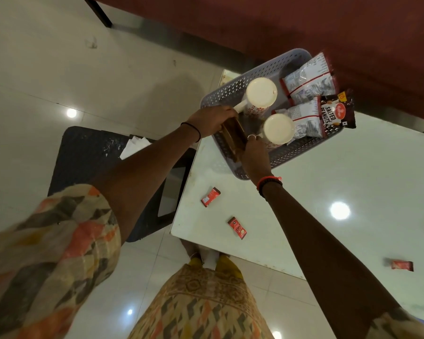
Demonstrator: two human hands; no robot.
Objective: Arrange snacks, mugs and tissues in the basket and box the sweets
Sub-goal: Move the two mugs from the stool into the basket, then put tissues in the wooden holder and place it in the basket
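White table (353, 182) on glossy tiled floor (34, 81), both hands seemingly gripping brown holder (233, 133)

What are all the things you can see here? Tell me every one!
basket: one, grey, on the table's far corner
mugs: two, white with red pattern, in the basket
snack packets: about three, silvery with red trim, in the basket
salted peanuts packet: one, dark brown, at the basket's right end
wooden holder: one, brown, at the basket's near end, between both hands
sweets: three, red wrappers, loose on the table
table: one, white
stool: one, dark, left of the table
tissues: white, on the stool
left hand: on the holder
right hand: on the holder
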